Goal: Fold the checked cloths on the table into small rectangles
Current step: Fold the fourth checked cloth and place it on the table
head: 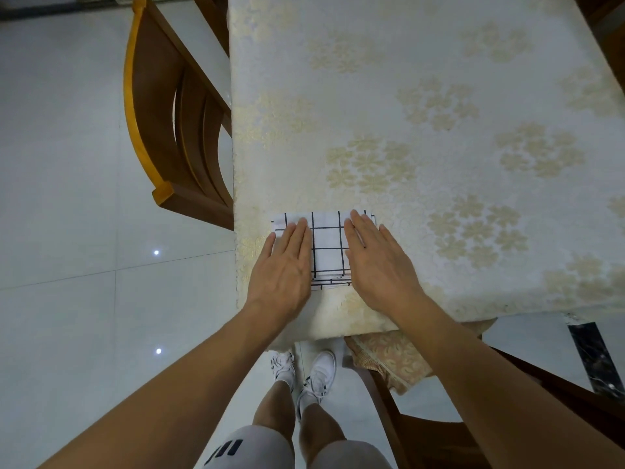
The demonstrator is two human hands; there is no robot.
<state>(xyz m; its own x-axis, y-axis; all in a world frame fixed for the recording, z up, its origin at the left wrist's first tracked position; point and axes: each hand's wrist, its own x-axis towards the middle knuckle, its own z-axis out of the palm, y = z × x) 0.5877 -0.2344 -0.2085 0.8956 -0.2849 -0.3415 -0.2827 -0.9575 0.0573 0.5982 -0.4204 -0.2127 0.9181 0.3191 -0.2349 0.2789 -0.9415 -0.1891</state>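
One white cloth with a black check pattern [328, 252] lies folded into a small rectangle near the table's front left corner. Layered edges show along its near side. My left hand [285, 265] presses flat on the cloth's left part, fingers straight and together. My right hand [377, 258] lies flat on its right part, fingers straight too. Only the strip of cloth between my hands and its far edge is visible. No other checked cloth is in sight.
The table [439, 113] wears a cream cloth with pale gold flowers. A wooden chair [162, 106] stands at the table's left side. Another chair [422, 428] with a patterned cushion [392, 357] sits under the front edge, right of my legs. Glossy floor tiles surround everything.
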